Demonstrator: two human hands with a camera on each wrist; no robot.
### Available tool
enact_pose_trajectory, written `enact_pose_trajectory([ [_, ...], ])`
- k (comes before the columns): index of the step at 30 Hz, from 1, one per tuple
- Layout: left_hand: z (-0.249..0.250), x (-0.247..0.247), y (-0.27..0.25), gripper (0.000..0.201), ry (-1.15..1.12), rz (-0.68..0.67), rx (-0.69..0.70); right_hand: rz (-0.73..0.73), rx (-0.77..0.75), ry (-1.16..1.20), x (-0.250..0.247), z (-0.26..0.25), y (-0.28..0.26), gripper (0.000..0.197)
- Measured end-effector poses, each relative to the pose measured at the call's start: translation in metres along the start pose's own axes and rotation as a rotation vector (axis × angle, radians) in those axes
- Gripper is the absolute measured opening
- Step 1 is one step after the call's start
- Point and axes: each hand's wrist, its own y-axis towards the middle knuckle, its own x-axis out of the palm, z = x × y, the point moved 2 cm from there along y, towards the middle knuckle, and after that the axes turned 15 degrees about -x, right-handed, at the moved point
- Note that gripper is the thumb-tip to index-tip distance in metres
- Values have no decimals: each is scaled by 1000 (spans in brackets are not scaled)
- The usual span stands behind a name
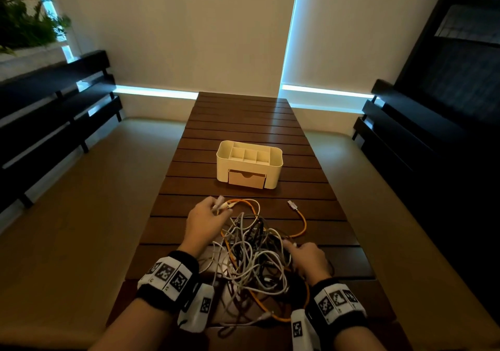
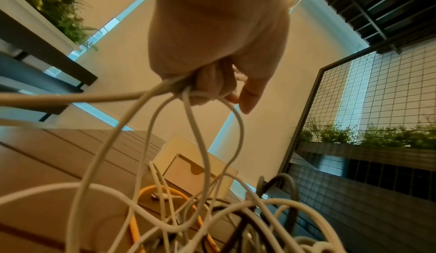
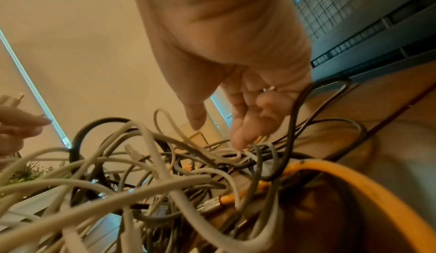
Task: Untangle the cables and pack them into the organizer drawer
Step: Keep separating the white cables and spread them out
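Note:
A tangle of white, grey, black and orange cables (image 1: 254, 258) lies on the near part of the wooden table (image 1: 243, 123). My left hand (image 1: 216, 207) is at the tangle's far left and grips a bunch of white cables (image 2: 188, 126), with plug ends sticking out past the fingers. In the left wrist view that hand (image 2: 219, 91) is a closed fist around them. My right hand (image 1: 290, 245) rests at the tangle's right edge. Its fingers (image 3: 238, 137) are loosely extended and touch a white loop, thumb apart. The cream organizer (image 1: 276, 161) stands beyond, its drawer (image 1: 246, 178) shut.
One end of the orange cable (image 1: 303, 223) trails out to the right and ends in a silver plug (image 1: 291, 204). A thick orange loop (image 3: 354, 182) and a black loop (image 3: 295, 126) lie near my right wrist. Dark benches flank the table.

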Motion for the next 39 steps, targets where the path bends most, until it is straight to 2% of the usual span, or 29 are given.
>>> enact_pose_trajectory([
  [2,3,6,-5,30,-59,-57,14,-61,46,73,11,0,3,43],
  [4,8,9,-11,35,-147,-105,15,-64,78,206,15,-4,4,26],
  [6,12,11,-16,40,-232,-149,-14,-51,96,229,14,-9,2,15],
  [8,16,11,-19,40,-276,-200,-40,-37,116,234,9,-12,1,18],
  [11,21,12,-24,39,-393,-285,-81,-106,117,423,-4,-23,-8,19],
  [14,22,12,-22,37,-464,-321,-108,-125,39,547,-29,-46,-25,15],
  [17,22,13,-21,53,-508,-388,-126,-111,-124,593,-58,-73,-43,14],
  [18,24,12,-23,49,-529,-421,-114,-118,-175,623,-65,-80,-49,13],
  [20,26,11,-26,26,-592,-487,-81,-155,-250,698,-75,-89,-60,18],
  [22,29,11,-29,28,-659,-535,-85,-203,-294,723,-81,-96,-69,25],
  [23,30,11,-31,29,-687,-548,-82,-191,-314,627,-83,-100,-73,27],
  [24,31,13,-31,30,-700,-552,-84,-144,-340,412,-83,-102,-74,29],
  [26,33,15,-33,33,-680,-542,-76,-25,-415,-224,-84,-104,-74,28],
  [27,34,16,-34,35,-663,-538,-63,-16,-448,-394,-82,-105,-76,27],
  [28,33,17,-35,37,-648,-537,-54,-54,-489,-399,-80,-105,-77,28],
  [29,32,18,-35,38,-634,-536,-50,-142,-542,-287,-78,-103,-75,30],
  [30,31,18,-36,39,-622,-534,-49,-198,-569,-31,-78,-104,-77,31],
  [31,31,18,-36,39,-616,-533,-49,-181,-570,252,-77,-106,-81,30],
  [32,30,18,-36,39,-617,-530,-54,-69,-559,467,-78,-106,-82,28],
  [33,30,18,-37,38,-620,-527,-55,87,-533,585,-80,-106,-80,26],
  [35,31,19,-40,36,-644,-529,-44,293,-524,667,-76,-106,-76,24],
  [37,33,21,-42,33,-685,-537,-25,310,-544,715,-67,-107,-74,23],
  [39,35,25,-44,35,-683,-524,9,267,-537,782,-55,-109,-75,22],
])
